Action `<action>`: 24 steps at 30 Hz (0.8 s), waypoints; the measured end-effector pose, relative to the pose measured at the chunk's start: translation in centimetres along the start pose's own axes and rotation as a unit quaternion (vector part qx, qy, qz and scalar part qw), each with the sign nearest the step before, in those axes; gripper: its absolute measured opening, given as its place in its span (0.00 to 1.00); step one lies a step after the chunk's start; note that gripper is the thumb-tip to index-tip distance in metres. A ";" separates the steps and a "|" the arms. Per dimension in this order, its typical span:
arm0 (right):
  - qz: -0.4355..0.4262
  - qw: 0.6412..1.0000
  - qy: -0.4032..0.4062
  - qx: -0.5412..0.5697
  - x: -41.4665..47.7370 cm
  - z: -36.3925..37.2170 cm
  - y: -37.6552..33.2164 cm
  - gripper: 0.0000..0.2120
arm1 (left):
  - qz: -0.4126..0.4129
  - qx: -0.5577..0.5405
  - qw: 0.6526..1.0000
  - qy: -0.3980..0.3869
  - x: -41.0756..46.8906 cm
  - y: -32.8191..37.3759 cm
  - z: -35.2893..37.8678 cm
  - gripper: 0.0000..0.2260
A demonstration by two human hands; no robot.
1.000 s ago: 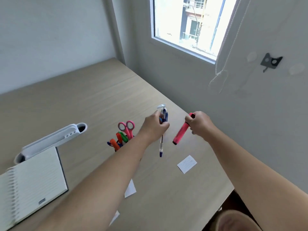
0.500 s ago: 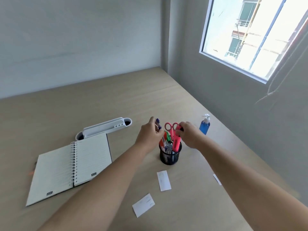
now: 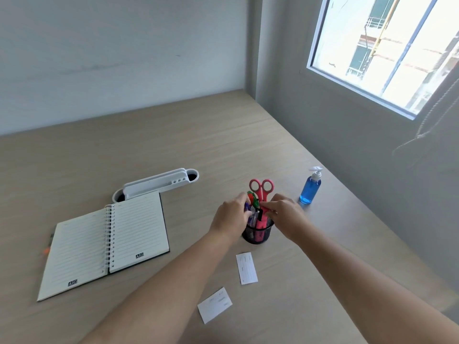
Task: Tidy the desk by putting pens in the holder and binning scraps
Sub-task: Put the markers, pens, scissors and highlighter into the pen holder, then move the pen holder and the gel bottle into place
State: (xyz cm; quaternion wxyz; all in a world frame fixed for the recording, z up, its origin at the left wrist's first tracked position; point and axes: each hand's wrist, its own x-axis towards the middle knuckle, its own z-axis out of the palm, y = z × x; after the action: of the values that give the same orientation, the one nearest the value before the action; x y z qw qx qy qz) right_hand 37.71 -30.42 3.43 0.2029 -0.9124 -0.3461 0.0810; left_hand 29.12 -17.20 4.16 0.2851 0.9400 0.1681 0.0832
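A black mesh pen holder [image 3: 257,235] stands on the wooden desk [image 3: 173,150], holding pink scissors [image 3: 261,188], a green marker and other pens. My left hand [image 3: 231,218] is at the holder's left rim, fingers closed on a blue pen [image 3: 248,207] whose lower end is inside the holder. My right hand [image 3: 285,216] is at the right rim, gripping a pink highlighter [image 3: 260,223] that stands in the holder. Two white paper scraps lie on the desk in front of the holder, one scrap [image 3: 246,268] closer to it and another scrap [image 3: 214,305] nearer to me.
An open spiral notebook [image 3: 106,242] lies to the left, with a white desk organiser [image 3: 155,183] behind it. A blue sanitiser bottle [image 3: 310,187] stands right of the holder near the wall. An orange object peeks out left of the notebook. No bin is in view.
Both hands carried the pen and the highlighter from mid-air down to the holder; both items now sit lower inside it. The view has turned left and down.
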 end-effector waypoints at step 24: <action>0.317 0.735 -0.055 0.597 1.4 3.5 1.1 0.05 | -0.337 -0.455 0.823 -0.048 -0.5 -3.9 1.7 0.08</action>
State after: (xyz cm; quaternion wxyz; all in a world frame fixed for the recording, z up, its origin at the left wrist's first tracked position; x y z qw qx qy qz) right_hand 38.44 -29.16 -0.18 0.6491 -0.6545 0.0725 0.3809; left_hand 28.00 -15.24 0.52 0.6985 0.5908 0.4037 0.0036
